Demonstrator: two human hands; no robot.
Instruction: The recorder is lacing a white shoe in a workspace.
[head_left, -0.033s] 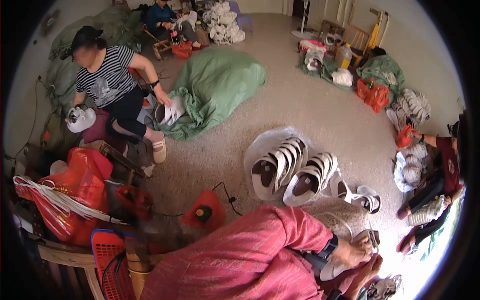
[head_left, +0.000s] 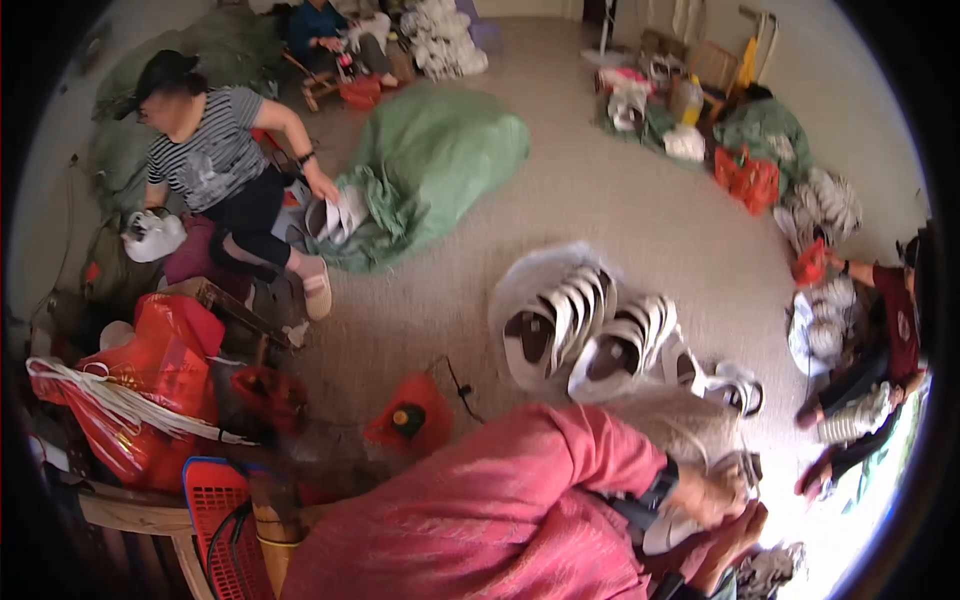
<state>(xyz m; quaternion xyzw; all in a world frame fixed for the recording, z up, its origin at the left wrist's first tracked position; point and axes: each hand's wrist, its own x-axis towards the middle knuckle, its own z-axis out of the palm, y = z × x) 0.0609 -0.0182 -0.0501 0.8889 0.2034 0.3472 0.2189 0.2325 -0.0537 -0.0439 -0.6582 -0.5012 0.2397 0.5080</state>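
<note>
Head view: left fingers [head_left: 738,483] curl closely round one pale shoe [head_left: 752,469] (right fingers [head_left: 748,519], I cannot tell), two shoe rows [head_left: 562,322] nearby.

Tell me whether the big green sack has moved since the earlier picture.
No: the green sack lies in the same place relative to the pale stacked shoes.

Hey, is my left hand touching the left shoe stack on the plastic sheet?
Apart. The head view shows pale cloth and another shoe stack lying between the left hand and the left shoe stack.
</note>
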